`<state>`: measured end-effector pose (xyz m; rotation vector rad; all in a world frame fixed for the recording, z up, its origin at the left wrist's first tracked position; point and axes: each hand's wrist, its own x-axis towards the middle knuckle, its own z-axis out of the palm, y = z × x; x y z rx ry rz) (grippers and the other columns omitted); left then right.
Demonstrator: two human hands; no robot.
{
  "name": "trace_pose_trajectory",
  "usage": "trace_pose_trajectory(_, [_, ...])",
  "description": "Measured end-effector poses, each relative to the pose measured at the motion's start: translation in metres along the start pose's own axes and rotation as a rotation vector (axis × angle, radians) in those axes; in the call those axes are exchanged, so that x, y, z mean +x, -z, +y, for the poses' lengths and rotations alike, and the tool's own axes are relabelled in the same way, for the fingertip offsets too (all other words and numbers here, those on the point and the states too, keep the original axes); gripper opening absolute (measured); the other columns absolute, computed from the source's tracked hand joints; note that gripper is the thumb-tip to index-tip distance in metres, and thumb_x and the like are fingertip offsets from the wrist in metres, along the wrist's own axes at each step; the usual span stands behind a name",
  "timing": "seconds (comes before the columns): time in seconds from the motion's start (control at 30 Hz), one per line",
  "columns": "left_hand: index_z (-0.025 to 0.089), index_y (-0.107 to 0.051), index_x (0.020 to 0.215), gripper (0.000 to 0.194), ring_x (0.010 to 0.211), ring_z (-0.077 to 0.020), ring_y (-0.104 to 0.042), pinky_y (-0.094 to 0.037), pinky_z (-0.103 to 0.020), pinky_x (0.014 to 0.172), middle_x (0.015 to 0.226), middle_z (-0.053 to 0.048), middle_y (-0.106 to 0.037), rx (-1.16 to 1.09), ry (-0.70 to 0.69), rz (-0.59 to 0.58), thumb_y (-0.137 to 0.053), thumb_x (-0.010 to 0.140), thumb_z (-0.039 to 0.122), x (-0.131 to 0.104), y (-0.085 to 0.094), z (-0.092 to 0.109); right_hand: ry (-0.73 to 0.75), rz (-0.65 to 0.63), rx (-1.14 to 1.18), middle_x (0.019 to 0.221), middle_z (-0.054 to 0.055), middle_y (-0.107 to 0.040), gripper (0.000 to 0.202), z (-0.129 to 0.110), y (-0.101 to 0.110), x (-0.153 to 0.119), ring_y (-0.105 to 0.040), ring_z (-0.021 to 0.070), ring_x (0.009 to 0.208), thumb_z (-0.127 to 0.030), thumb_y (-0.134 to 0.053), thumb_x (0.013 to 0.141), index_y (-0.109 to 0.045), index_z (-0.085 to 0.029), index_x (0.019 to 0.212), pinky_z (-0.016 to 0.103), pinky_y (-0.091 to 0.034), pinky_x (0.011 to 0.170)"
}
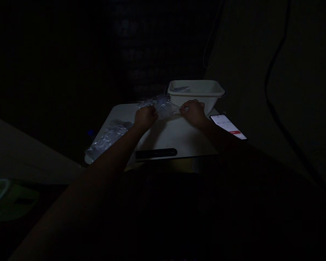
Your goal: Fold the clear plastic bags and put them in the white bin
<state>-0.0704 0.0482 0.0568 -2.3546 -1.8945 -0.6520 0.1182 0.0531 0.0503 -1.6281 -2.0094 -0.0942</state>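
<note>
Stretched between my two hands is a clear plastic bag, held a little above a small white table. My left hand pinches its left side with closed fingers. On the other side, my right hand grips the bag's right end between thumb and fingers. More crumpled clear plastic bags lie on the table to the left, partly behind my left forearm. Just beyond my right hand stands a white plastic tub with some clear plastic inside.
A lit phone lies at the table's right edge, beside my right forearm. The table has a dark slot near its front edge. A green basket is at lower left. A dark cable hangs at right. The room is very dark.
</note>
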Motion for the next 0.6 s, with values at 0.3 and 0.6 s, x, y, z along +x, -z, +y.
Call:
trace_pose_trajectory(0.3, [0.012,-0.055,0.062,0.016,0.063,-0.0111,-0.053,-0.041,-0.023,0.060,0.064,-0.001,-0.058,-0.813,0.187,0.077,-0.054,0.058,0.027,0.005,-0.007,-0.014,-0.115,0.069,0.580,0.066,0.001,-0.058,0.016,0.026,-0.001,0.010,-0.052,0.0130,0.067,-0.026,-0.050,0.065,-0.058,-0.013,0.066,0.028,-0.039,0.065])
trace_pose_trajectory(0.6, [0.013,-0.047,0.057,0.011,0.047,-0.0053,-0.048,-0.043,-0.025,0.058,0.051,0.005,-0.046,-1.362,0.363,0.050,-0.056,0.054,0.019,0.002,-0.006,-0.015,-0.203,0.120,0.800,0.051,-0.001,-0.052,0.018,0.026,-0.003,0.006,-0.050,0.0106,0.054,-0.026,-0.051,0.064,-0.051,-0.015,0.050,0.026,-0.041,0.058])
